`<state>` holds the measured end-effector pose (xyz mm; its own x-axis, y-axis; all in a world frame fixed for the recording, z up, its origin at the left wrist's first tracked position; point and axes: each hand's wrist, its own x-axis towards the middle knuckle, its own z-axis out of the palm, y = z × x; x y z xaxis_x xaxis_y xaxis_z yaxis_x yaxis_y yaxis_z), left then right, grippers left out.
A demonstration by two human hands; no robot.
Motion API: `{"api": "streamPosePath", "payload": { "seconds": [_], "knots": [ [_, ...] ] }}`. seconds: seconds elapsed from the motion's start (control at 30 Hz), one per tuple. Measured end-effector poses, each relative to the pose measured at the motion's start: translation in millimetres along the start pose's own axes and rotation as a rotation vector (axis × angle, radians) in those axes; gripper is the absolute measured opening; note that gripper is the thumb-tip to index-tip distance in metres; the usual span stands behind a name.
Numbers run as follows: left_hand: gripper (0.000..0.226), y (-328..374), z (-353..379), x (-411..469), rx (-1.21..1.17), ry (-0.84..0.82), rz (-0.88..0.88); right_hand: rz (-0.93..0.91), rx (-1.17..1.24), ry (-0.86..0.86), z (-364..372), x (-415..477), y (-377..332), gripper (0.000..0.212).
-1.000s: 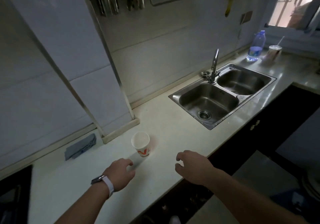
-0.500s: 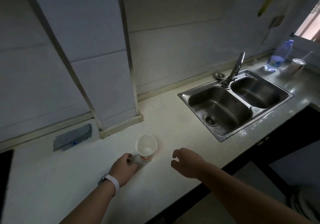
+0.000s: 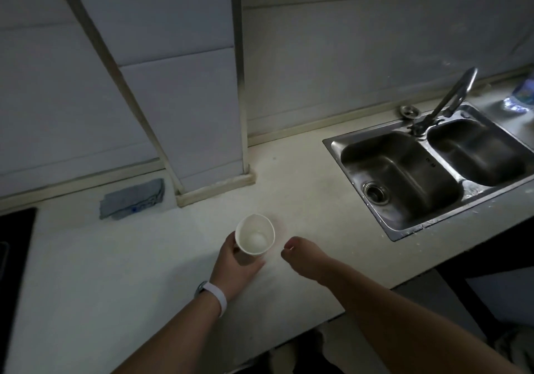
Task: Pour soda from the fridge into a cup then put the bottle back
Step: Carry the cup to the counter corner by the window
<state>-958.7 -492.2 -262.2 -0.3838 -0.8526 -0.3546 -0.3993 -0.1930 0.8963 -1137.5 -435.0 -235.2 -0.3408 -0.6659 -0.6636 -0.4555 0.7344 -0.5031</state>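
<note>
A white paper cup (image 3: 255, 234) with nothing inside stands in the middle of the pale countertop (image 3: 303, 188). My left hand (image 3: 236, 266), with a white band on its wrist, is wrapped around the cup from the near left side. My right hand (image 3: 303, 256) hovers just to the right of the cup, fingers loosely curled, holding nothing and not touching it. No soda bottle or fridge is in view.
A double steel sink (image 3: 433, 171) with a tap (image 3: 450, 99) lies to the right. A clear water bottle (image 3: 520, 99) stands at the far right edge. A grey cloth (image 3: 131, 198) lies by a white wall column (image 3: 187, 84). A black hob (image 3: 14, 246) is at the left.
My left hand moved forward from in front of the cup and closed around it. The right hand came closer to the cup. The view shifted left and down.
</note>
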Motion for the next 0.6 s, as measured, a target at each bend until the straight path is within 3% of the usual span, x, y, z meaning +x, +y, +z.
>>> {"api": "streamPosePath", "payload": {
  "seconds": [0.13, 0.6],
  "knots": [
    [0.079, 3, 9, 1, -0.037, 0.045, 0.018, 0.013, 0.109, -0.023, 3, 13, -9, 0.017],
    [0.060, 18, 10, 5, -0.020, 0.091, 0.023, 0.127, 0.442, -0.111, 2, 30, -17, 0.021]
  ]
}}
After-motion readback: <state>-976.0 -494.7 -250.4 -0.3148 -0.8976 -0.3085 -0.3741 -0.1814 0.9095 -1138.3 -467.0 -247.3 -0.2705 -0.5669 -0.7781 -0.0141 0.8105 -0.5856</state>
